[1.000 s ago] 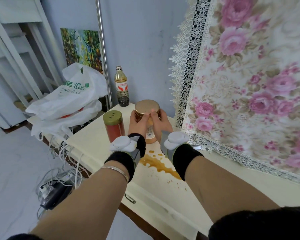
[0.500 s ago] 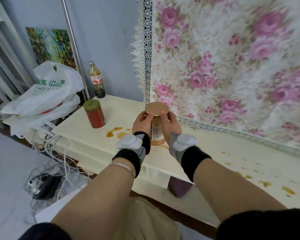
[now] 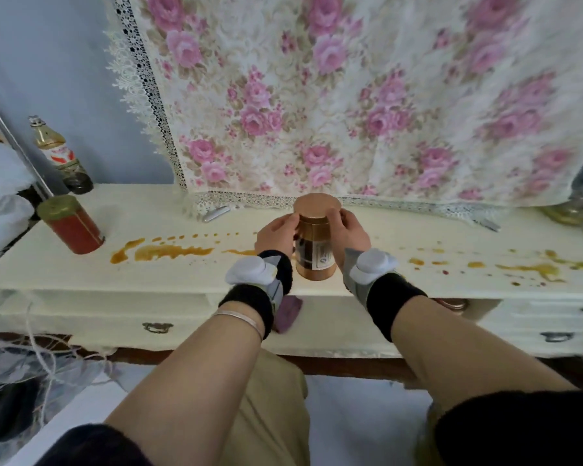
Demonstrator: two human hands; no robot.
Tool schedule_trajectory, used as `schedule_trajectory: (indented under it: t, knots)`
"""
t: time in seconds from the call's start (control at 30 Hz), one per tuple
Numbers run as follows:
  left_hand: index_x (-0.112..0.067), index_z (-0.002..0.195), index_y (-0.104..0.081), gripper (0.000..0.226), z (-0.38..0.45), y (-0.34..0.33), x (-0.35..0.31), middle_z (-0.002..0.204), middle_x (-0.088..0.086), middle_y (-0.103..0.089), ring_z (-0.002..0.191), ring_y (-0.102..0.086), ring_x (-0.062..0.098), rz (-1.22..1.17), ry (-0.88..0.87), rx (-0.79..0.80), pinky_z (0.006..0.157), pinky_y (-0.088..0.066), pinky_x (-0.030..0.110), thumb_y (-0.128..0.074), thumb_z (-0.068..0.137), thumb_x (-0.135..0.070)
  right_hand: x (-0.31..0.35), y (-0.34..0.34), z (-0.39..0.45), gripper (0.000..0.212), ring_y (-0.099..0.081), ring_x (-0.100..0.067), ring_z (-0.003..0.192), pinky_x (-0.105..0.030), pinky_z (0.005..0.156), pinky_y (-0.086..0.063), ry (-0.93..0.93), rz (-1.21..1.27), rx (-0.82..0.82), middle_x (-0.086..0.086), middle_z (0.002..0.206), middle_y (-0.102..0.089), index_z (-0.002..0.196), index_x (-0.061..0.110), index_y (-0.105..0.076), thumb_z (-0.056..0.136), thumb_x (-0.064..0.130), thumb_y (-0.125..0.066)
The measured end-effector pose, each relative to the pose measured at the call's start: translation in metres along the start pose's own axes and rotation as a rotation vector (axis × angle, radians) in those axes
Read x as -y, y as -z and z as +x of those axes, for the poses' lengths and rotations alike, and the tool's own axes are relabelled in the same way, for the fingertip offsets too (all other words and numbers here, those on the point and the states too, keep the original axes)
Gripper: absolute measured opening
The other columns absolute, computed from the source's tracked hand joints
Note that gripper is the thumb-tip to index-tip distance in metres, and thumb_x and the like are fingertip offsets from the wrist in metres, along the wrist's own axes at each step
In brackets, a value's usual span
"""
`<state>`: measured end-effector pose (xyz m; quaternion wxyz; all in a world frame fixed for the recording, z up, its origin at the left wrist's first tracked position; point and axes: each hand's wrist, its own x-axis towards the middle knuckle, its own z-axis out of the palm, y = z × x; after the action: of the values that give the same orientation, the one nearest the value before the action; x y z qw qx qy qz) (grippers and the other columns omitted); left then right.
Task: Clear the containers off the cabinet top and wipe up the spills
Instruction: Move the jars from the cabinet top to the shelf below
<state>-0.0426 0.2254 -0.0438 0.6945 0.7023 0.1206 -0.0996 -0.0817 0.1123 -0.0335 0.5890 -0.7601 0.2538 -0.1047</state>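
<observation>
Floral lace-edged cloth (image 3: 367,95) hangs behind the cream desk (image 3: 189,274), whose top carries orange-brown spills (image 3: 169,252) left and right. Clearing step in hand: a copper lidded canister (image 3: 315,240), upright near the front edge, is clasped between the left hand (image 3: 276,235) and right hand (image 3: 349,232), one at each side. Next move probably calls for a level carry off the top. A red jar (image 3: 71,225) and a sauce bottle (image 3: 59,156) stand far left, untouched.

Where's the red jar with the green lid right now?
In the head view, the red jar stands at the cabinet top's left end, just left of the orange spill, in front of the glass bottle.
</observation>
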Motion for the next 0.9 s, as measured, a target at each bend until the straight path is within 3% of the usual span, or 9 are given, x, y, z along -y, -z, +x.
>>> schedule_trajectory:
  t: [0.17, 0.27, 0.4, 0.6, 0.7, 0.8, 0.9]
  knots:
    - [-0.042, 0.057, -0.071, 0.015, -0.030, -0.053, 0.014, 0.092, -0.003, -0.077, 0.092, -0.071, 0.023, 0.077, -0.025, 0.087, 0.094, -0.054, 0.042, -0.062, 0.058, -0.054, -0.024, 0.067, -0.017, 0.048, -0.057, -0.022, 0.084, -0.032, 0.076, -0.041, -0.008, -0.104, -0.121, 0.000, 0.100, -0.060, 0.126, 0.026, -0.054, 0.093, 0.056, -0.038]
    - [-0.049, 0.049, -0.068, 0.012, -0.059, -0.086, 0.022, 0.086, -0.001, -0.077, 0.089, -0.072, 0.023, 0.136, -0.044, 0.145, 0.092, -0.055, 0.042, -0.061, 0.059, -0.048, -0.044, 0.113, -0.029, 0.049, -0.055, -0.014, 0.075, -0.030, 0.075, -0.039, -0.041, -0.135, -0.175, 0.002, 0.098, -0.059, 0.124, 0.026, -0.056, 0.093, 0.059, -0.036]
    - [-0.039, 0.042, -0.067, 0.023, -0.085, -0.116, 0.034, 0.082, 0.006, -0.078, 0.089, -0.072, 0.028, 0.201, -0.029, 0.190, 0.089, -0.056, 0.044, -0.061, 0.064, -0.038, -0.067, 0.160, -0.042, 0.057, -0.056, -0.021, 0.086, -0.029, 0.078, -0.041, -0.095, -0.199, -0.215, 0.002, 0.100, -0.060, 0.125, 0.028, -0.057, 0.089, 0.066, -0.035]
    - [-0.045, 0.045, -0.068, 0.019, -0.106, -0.150, 0.073, 0.086, 0.002, -0.078, 0.088, -0.073, 0.026, 0.309, 0.009, 0.286, 0.090, -0.056, 0.041, -0.060, 0.061, -0.039, -0.119, 0.201, -0.058, 0.069, -0.062, -0.022, 0.087, -0.031, 0.081, -0.047, -0.156, -0.186, -0.265, 0.002, 0.098, -0.066, 0.117, 0.029, -0.063, 0.081, 0.078, -0.032]
    - [-0.037, 0.050, -0.070, 0.016, -0.105, -0.156, 0.089, 0.088, 0.003, -0.078, 0.089, -0.072, 0.027, 0.349, 0.030, 0.310, 0.089, -0.057, 0.043, -0.058, 0.061, -0.038, -0.136, 0.205, -0.058, 0.062, -0.061, -0.022, 0.087, -0.032, 0.081, -0.048, -0.163, -0.189, -0.252, 0.001, 0.096, -0.065, 0.114, 0.029, -0.066, 0.085, 0.073, -0.034]
    - [-0.031, 0.059, -0.070, 0.014, -0.106, -0.162, 0.109, 0.087, 0.004, -0.077, 0.087, -0.072, 0.028, 0.384, 0.062, 0.359, 0.089, -0.057, 0.046, -0.058, 0.067, -0.032, -0.161, 0.203, -0.055, 0.063, -0.062, -0.025, 0.097, -0.037, 0.091, -0.050, -0.218, -0.158, -0.228, -0.002, 0.111, -0.068, 0.121, 0.031, -0.063, 0.083, 0.072, -0.035]
    - [-0.033, 0.062, -0.067, 0.015, -0.103, -0.166, 0.135, 0.093, 0.003, -0.076, 0.092, -0.071, 0.027, 0.415, 0.119, 0.384, 0.093, -0.055, 0.045, -0.053, 0.069, -0.031, -0.185, 0.197, -0.050, 0.061, -0.056, -0.028, 0.113, -0.041, 0.101, -0.043, -0.273, -0.149, -0.165, -0.005, 0.131, -0.059, 0.131, 0.034, -0.055, 0.085, 0.067, -0.031]
